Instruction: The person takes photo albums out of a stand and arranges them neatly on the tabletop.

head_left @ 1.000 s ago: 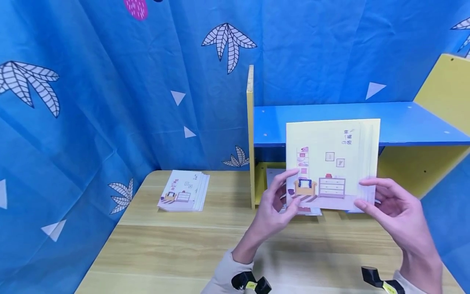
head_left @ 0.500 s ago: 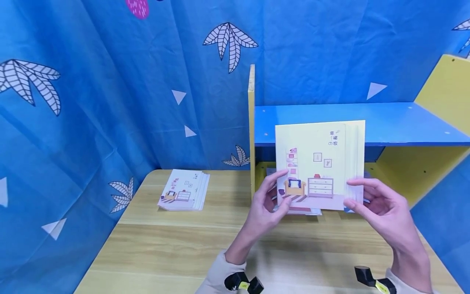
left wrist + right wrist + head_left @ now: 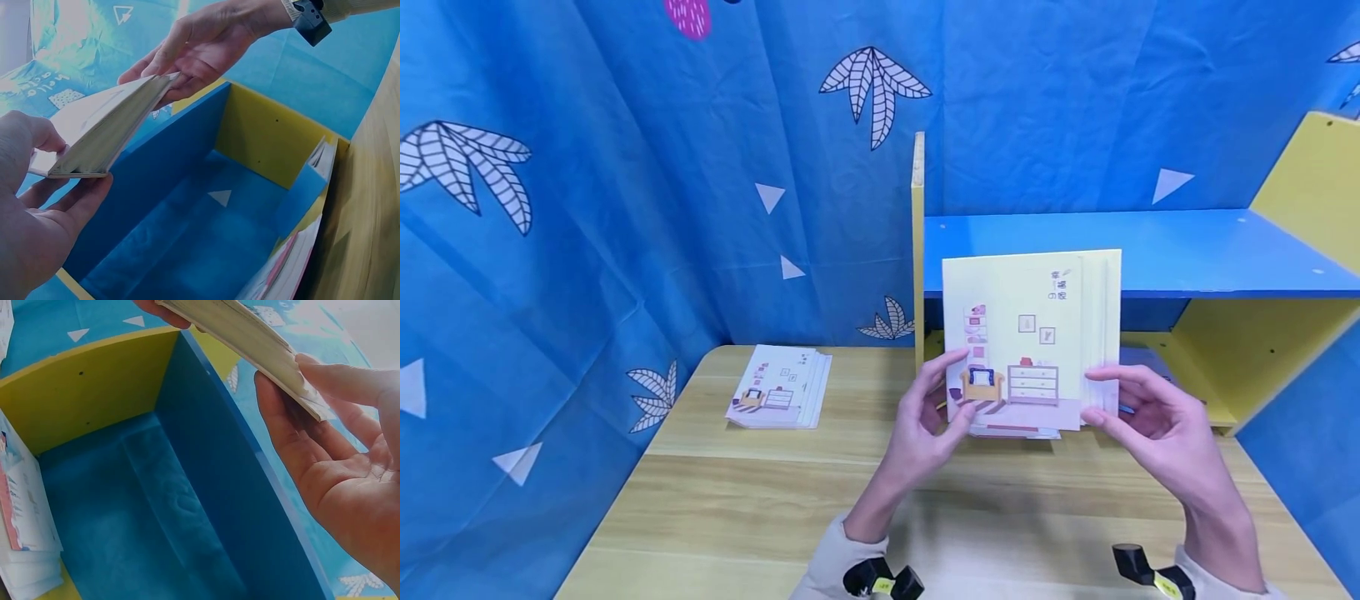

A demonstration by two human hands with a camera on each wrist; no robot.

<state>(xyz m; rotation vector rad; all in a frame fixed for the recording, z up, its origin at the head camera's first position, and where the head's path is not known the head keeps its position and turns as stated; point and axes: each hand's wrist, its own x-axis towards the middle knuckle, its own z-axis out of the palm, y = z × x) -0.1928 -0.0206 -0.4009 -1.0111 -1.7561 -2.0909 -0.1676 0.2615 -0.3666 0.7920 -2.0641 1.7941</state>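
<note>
A book [image 3: 1030, 333] with a pale cover, printed with an armchair and a chest of drawers, is held up in front of the shelf. My left hand [image 3: 921, 421] pinches its lower left edge between thumb and fingers. At the opposite edge my right hand [image 3: 1157, 429] grips it the same way. Its thick block of pages [image 3: 109, 131] shows in the left wrist view. From the right wrist, the book [image 3: 250, 344] appears edge-on with my right hand's thumb on one face and fingers on the other.
A blue and yellow shelf unit [image 3: 1120, 250] stands at the back right of the wooden table [image 3: 760, 500]. Its lower compartment holds a blue book [image 3: 303, 197] and a white stack [image 3: 28, 506]. Similar books [image 3: 778, 387] lie at the table's far left. A blue curtain [image 3: 700, 167] hangs behind.
Both hands have moved left with the book, keeping their hold. More of the lower compartment's right side now shows. The books at the left stay where they were.
</note>
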